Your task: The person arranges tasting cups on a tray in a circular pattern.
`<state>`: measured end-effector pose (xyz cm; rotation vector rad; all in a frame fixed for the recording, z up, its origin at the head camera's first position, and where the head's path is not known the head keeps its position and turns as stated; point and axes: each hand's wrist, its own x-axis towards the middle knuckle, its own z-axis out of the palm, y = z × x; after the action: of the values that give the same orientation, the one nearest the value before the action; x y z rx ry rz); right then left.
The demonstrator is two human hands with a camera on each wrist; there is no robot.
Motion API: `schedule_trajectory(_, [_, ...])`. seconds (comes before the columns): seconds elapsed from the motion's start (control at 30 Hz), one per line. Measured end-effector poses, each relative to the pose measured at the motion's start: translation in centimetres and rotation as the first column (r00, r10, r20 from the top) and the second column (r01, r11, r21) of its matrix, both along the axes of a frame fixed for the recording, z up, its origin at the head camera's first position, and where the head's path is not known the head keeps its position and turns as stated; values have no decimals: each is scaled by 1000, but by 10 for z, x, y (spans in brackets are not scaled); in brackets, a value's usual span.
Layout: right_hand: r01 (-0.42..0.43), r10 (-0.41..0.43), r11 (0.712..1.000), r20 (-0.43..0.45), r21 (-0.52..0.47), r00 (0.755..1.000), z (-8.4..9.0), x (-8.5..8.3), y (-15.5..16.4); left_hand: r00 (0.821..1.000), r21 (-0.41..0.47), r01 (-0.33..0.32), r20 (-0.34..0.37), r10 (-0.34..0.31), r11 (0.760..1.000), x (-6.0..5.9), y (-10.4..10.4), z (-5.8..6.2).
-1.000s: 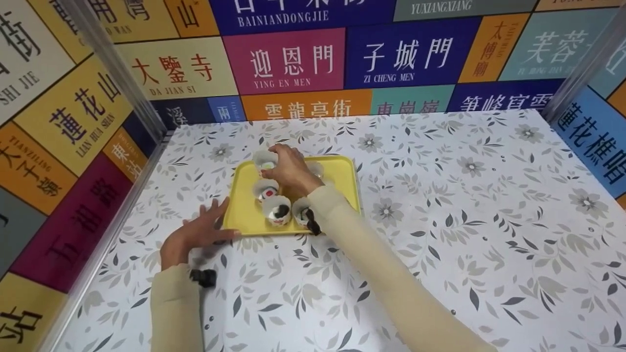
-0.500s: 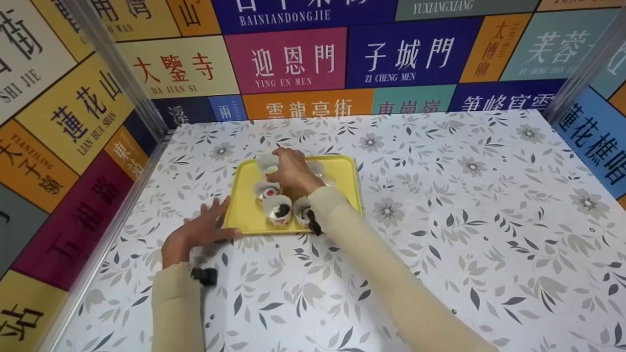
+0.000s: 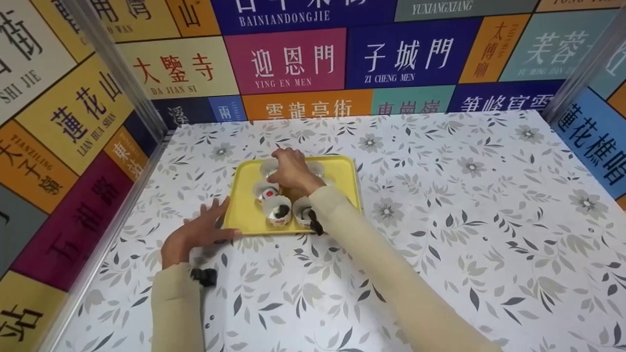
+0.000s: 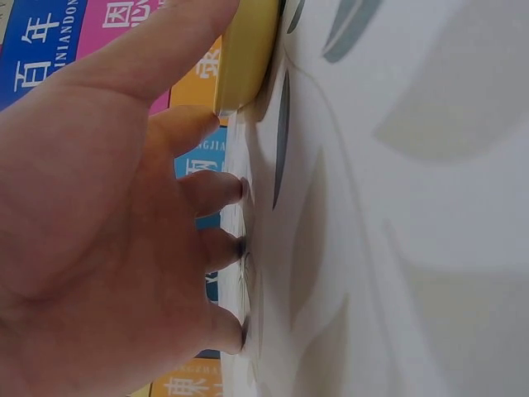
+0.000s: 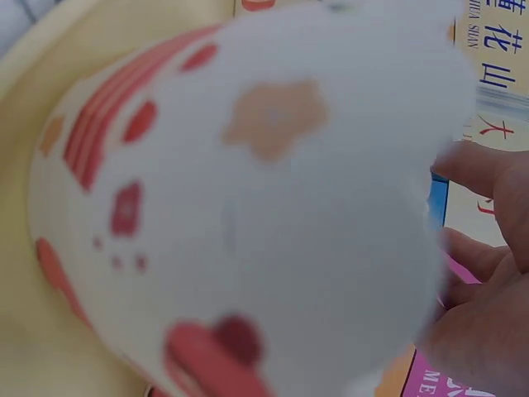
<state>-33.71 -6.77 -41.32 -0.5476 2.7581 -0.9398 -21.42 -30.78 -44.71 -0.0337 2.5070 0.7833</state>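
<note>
Broadly, the floral-cloth table (image 3: 440, 205) fills the head view, with the yellow tray (image 3: 342, 188) sitting at roughly 10 o'clock from the table's centre. On the tray stand several small white paper cups; 2 of them, 1 with a dark filling (image 3: 277, 210) and 1 with a red spot (image 3: 265, 189), sit at the tray's 6 to 7 o'clock. Left hand (image 3: 195, 234): fingers straight, tips on the cloth, thumb (image 4: 157, 50) pressing the tray's near-left rim (image 4: 248, 50); unchanged from 1.0 s ago, so the tray is being steadied. Right hand (image 3: 292, 168): fingers curled down over a far-row cup (image 3: 268, 165) at the tray's 11 o'clock, apparently gripping it, though the contact itself is hidden. Compared with 1.0 s ago that cup looks lower and more covered by the hand, so it looks newly set into the far row. The right wrist view shows a white cup with red and peach marks (image 5: 248, 215), blurred.
</note>
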Motion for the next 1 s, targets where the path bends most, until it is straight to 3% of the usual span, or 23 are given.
schedule_trajectory(0.33, [2, -8, 990, -43, -144, 999, 11, -7, 21, 999, -22, 32, -21, -33, 999, 1, -1, 2])
schedule_trajectory(0.6, [120, -124, 959, -1, -256, 992, 17, -6, 46, 1000, 5, 7, 10, -8, 1000, 1, -1, 1])
schedule_trajectory(0.9, [90, -107, 973, -68, -213, 992, 25, -2, 81, 1000, 12, 26, 9, -26, 1000, 2, -2, 5])
schedule_trajectory(1.0, [102, -123, 974, -98, -204, 988, 28, -2, 92, 999, 18, 5, 40, -6, 1000, 2, -1, 9])
